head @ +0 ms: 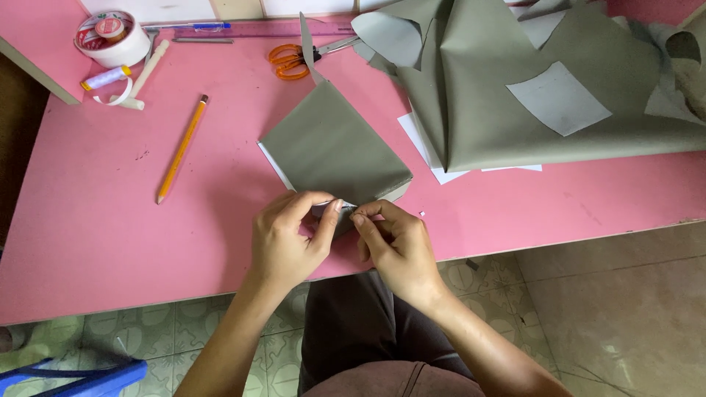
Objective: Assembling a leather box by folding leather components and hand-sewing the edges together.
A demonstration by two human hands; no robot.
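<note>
Where the near corner of a folded grey-green sheet (334,151) reaches the front edge of the pink table (110,242), both hands meet on it. The left hand (287,239) pinches the corner between thumb and forefinger, fingers closed tight on a thin white strip or backing layer at its tip; the right hand (397,246) is curled shut beside it, fingertips nipping the same corner, the two hands almost touching. A white layer peeks out beneath the sheet's left edge. The grip is so small that the corner could slip free or crease, I judge. Farther back lies a large crumpled heap of the same grey-green material (544,81), orange-handled scissors (290,60), a yellow pencil (182,148), a tape roll (112,37), and a spool of pale thread (107,77).
</note>
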